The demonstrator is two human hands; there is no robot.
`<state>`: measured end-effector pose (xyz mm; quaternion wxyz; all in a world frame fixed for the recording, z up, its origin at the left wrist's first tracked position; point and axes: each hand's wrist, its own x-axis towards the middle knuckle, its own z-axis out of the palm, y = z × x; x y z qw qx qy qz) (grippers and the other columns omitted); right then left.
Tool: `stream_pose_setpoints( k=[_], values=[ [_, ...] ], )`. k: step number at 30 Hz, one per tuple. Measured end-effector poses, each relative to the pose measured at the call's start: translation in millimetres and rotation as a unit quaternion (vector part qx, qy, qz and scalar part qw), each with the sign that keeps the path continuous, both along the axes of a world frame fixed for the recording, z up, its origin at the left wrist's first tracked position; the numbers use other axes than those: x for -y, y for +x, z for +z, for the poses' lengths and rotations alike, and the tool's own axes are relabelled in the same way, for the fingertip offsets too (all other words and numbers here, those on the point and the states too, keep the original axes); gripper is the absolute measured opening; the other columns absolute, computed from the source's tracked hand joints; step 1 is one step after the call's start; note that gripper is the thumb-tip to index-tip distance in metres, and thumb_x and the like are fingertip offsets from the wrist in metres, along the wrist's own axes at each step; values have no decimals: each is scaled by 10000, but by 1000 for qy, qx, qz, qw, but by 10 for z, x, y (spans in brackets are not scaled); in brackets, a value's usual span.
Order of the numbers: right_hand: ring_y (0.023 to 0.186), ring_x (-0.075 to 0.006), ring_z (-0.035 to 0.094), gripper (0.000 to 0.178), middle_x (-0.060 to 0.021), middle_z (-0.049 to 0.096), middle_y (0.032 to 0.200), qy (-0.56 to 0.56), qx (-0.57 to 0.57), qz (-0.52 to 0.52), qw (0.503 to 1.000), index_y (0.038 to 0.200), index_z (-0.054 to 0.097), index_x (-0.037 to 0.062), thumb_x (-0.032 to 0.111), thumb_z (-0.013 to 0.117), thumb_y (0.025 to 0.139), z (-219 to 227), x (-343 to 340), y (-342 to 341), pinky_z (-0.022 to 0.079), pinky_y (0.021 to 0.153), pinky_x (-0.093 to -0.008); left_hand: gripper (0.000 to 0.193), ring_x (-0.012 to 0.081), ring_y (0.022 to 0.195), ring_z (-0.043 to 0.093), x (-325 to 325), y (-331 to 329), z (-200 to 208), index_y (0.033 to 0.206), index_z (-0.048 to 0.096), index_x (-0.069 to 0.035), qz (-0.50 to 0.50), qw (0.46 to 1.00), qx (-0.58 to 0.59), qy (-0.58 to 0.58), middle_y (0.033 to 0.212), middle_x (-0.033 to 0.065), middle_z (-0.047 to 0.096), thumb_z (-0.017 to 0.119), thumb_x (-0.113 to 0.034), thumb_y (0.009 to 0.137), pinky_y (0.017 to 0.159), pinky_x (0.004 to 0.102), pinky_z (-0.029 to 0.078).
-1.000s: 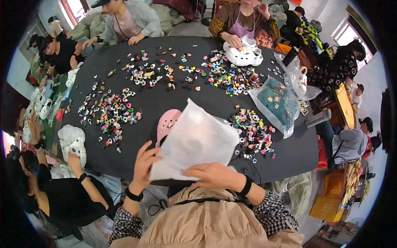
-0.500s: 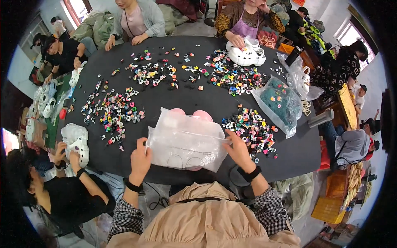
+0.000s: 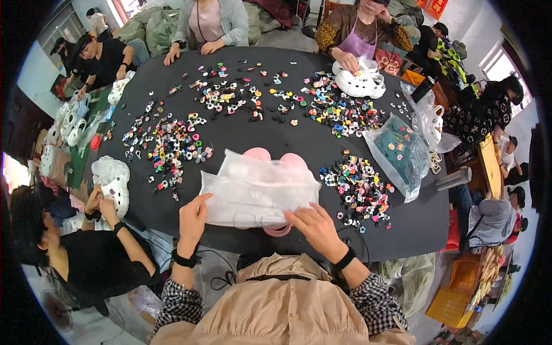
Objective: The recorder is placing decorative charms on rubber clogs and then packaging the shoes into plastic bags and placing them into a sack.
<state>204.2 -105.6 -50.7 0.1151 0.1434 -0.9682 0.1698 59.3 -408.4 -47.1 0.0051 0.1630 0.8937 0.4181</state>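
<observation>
A frosted plastic bag [image 3: 261,192] lies flat over a pair of pink clogs [image 3: 257,153] on the black table in front of me. The clogs' rounded ends show past the bag's top and bottom edges, and the rest is veiled by the plastic. At the bag's left edge, my left hand [image 3: 192,221] is open, its thumb reaching to the plastic. My right hand [image 3: 319,233] rests at the lower right corner, thumb and fingers apart against the bag.
Piles of small colourful shoe charms lie left [image 3: 172,144], right [image 3: 362,190] and farther back. A bagged teal pair [image 3: 402,149] and a clear tumbler [image 3: 453,179] stand at right. Co-workers handle white clogs [image 3: 359,80] across the table and at my left [image 3: 118,184].
My right hand has moved down and left, from the bag's right edge to its lower corner. My left hand has loosened from its pinch. The view has shifted slightly.
</observation>
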Motion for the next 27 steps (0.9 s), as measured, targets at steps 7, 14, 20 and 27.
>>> stream_pose_setpoints(
  k=[7,14,20,27],
  values=[
    [928,-224,591,418,-40,635,954,-27,52,-9,998,1161,595,140,15,535,767,-196,-64,187,413,984,-425,373,339,1262,380,-200,279,378,1126,648,-112,-130,958,-192,-166,1366,133,432,701,-240,780,1039,504,308],
    [903,-262,621,310,-93,651,911,-129,40,-29,990,1037,640,107,2,543,762,-204,-248,103,433,964,-411,260,277,1247,453,-136,210,-276,991,667,-128,-278,868,-291,-292,1087,74,622,651,-168,734,1113,581,202],
    [707,-123,602,181,-101,645,806,-420,167,-216,866,1005,608,-17,92,559,870,-453,-578,105,484,636,-269,286,373,772,627,-53,-24,140,993,599,-34,-313,939,36,-139,830,204,616,513,-32,720,675,455,491],
    [728,-286,597,95,-137,590,822,-342,48,-226,911,872,619,0,51,626,792,-814,-507,-310,483,666,-354,407,337,1090,539,-135,-100,-275,1202,519,-3,-137,913,-202,-327,1293,159,486,486,13,797,917,443,431]
  ],
)
